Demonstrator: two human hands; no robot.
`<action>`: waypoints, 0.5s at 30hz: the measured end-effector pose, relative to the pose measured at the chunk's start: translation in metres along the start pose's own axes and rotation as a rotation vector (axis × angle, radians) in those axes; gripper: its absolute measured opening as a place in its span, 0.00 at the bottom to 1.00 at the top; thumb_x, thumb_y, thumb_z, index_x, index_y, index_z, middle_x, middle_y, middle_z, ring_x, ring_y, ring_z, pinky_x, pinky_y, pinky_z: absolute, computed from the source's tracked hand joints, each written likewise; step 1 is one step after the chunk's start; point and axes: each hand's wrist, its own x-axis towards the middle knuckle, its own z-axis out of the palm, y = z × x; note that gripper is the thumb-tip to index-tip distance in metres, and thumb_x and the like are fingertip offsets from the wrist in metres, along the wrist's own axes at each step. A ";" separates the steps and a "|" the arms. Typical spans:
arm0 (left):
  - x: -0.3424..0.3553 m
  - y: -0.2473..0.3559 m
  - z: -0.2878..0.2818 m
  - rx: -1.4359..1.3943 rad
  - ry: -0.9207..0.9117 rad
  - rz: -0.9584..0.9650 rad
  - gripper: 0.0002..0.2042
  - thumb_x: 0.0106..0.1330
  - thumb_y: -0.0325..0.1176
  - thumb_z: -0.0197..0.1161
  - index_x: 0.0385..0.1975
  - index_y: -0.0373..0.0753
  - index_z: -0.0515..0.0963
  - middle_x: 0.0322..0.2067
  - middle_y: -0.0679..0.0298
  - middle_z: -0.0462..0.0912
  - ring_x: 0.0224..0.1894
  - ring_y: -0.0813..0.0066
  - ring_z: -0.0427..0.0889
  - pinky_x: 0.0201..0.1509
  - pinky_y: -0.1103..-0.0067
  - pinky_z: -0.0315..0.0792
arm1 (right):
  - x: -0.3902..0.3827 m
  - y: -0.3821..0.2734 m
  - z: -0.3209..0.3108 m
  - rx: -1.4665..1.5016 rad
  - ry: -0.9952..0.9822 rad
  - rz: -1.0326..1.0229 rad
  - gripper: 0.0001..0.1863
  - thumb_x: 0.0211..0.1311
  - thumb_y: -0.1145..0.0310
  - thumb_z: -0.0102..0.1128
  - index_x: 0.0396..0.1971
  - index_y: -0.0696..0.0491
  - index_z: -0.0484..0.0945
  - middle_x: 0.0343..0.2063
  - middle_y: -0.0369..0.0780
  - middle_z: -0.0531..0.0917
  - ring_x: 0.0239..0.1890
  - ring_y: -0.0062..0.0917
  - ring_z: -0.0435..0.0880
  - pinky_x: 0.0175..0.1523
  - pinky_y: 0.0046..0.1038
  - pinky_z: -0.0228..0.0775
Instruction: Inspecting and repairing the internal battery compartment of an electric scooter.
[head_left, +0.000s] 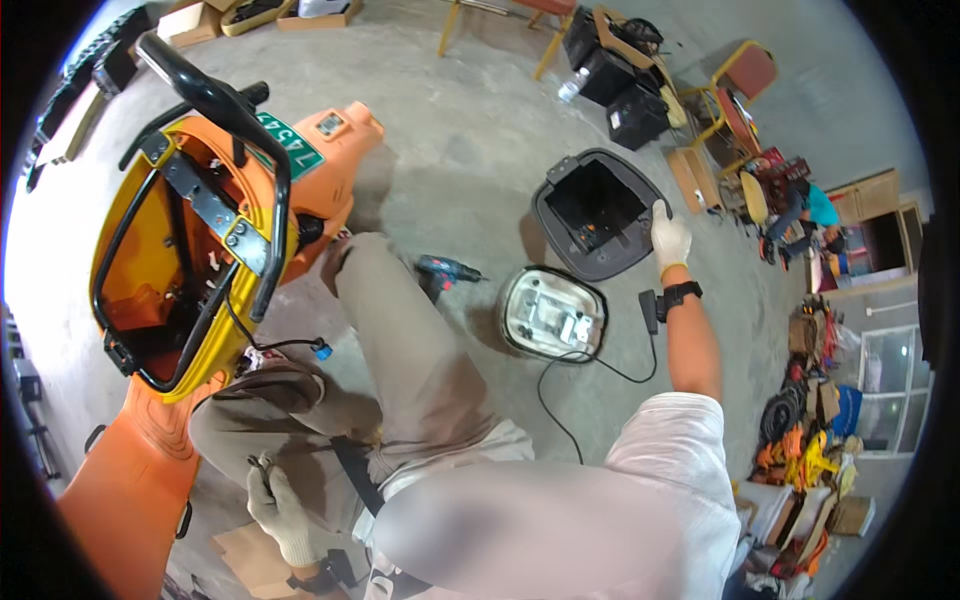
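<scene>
My right hand (671,240), in a white glove, grips the right rim of a dark grey plastic bin (632,253) with a deep black well and a few small bits inside. My left hand (280,512), also gloved, is closed at the lower left, its fingertips pinching something small and dark that I cannot make out. Left of my legs stands an orange scooter (345,165), its yellow-rimmed body cavity (135,275) open under a black metal frame. From that cavity hangs a black cable with a blue connector (321,351).
A cordless drill (447,270) lies on the concrete floor beside my knee. Near the bin sits an oval, pale-lined tray (553,312) holding metal parts. A black cable (545,390) runs from my right wrist. Black boxes (638,115), chairs (735,95) and another person (815,215) are farther off.
</scene>
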 end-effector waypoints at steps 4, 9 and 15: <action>0.013 -0.013 -0.002 -0.046 0.004 0.028 0.13 0.74 0.24 0.56 0.53 0.25 0.79 0.44 0.57 0.88 0.43 0.76 0.83 0.53 0.80 0.76 | -0.025 0.045 -0.033 -0.205 -0.011 -0.096 0.39 0.67 0.39 0.52 0.44 0.68 0.83 0.46 0.65 0.83 0.53 0.57 0.83 0.61 0.49 0.73; 0.016 -0.021 -0.005 -0.017 -0.037 0.076 0.12 0.74 0.23 0.56 0.53 0.25 0.79 0.43 0.59 0.87 0.41 0.79 0.80 0.50 0.81 0.75 | -0.070 0.078 -0.011 -0.397 -0.164 -0.077 0.29 0.65 0.47 0.56 0.39 0.62 0.87 0.40 0.59 0.86 0.47 0.54 0.87 0.55 0.48 0.78; 0.004 -0.013 -0.008 -0.035 0.006 0.010 0.12 0.74 0.24 0.57 0.51 0.26 0.80 0.41 0.63 0.86 0.38 0.83 0.75 0.46 0.83 0.72 | -0.102 0.092 0.052 -0.477 -0.204 -0.066 0.22 0.66 0.52 0.55 0.37 0.55 0.88 0.39 0.53 0.88 0.44 0.47 0.89 0.51 0.45 0.82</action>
